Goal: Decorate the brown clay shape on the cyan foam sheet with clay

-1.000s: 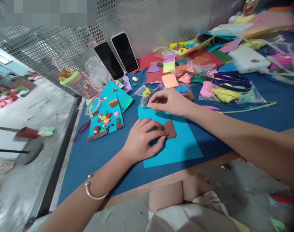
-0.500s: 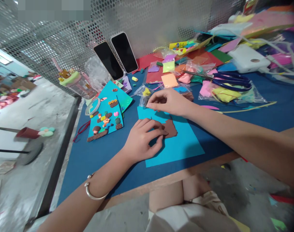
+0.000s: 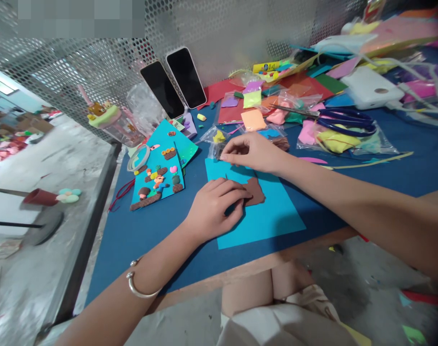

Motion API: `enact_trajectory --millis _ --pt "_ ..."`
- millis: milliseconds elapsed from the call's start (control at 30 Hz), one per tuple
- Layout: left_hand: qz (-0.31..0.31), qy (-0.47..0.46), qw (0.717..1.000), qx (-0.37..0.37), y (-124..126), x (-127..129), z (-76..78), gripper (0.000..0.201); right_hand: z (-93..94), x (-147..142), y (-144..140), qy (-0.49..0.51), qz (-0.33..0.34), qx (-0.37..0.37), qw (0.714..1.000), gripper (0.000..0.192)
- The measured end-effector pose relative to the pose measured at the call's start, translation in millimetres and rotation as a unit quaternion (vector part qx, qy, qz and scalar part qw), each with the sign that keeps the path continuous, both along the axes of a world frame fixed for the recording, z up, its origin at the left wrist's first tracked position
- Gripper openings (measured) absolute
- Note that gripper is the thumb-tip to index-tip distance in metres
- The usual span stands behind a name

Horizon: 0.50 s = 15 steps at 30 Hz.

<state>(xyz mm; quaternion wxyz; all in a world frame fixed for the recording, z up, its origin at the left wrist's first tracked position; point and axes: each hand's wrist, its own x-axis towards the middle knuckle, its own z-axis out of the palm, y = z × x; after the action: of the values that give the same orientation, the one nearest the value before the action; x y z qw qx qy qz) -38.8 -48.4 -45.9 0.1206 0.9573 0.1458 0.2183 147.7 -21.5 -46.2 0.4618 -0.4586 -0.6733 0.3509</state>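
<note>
The left hand [image 3: 217, 209] is laid across the left side of the blue sheet [image 3: 264, 221], its fingers loosely curled and slightly parted, with the fingertips rested on a flat brown piece [image 3: 255, 192]. By the right hand [image 3: 257, 151], thumb and forefinger are brought almost together at the sheet's far edge, beside a clear bag [image 3: 214, 150]; whether anything is pinched there cannot be told. The brown piece is set near the sheet's middle, on the near side of the right hand and just right of the left hand, which is nearer; its left part is covered, so no clear long axis can be made out. The sheet is carried by a dark blue counter [image 3: 143, 230]. Left of the sheet, decorated cards [image 3: 156, 161] are placed; beyond it, two phones [image 3: 186, 79] are propped against a perforated metal panel [image 3: 233, 38].
</note>
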Motion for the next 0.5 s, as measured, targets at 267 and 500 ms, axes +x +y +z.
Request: enact_trajectory --millis 267,500 --pt "0.0 0.007 1.0 0.014 -0.5 -0.1 -0.2 0.022 -0.8 -0.3 -0.6 -0.005 -0.002 0.006 1.0 0.014" --pt "0.0 0.008 1.0 0.008 -1.0 0.7 0.3 0.021 -1.2 -0.3 -0.4 -0.011 -0.013 0.003 1.0 0.014"
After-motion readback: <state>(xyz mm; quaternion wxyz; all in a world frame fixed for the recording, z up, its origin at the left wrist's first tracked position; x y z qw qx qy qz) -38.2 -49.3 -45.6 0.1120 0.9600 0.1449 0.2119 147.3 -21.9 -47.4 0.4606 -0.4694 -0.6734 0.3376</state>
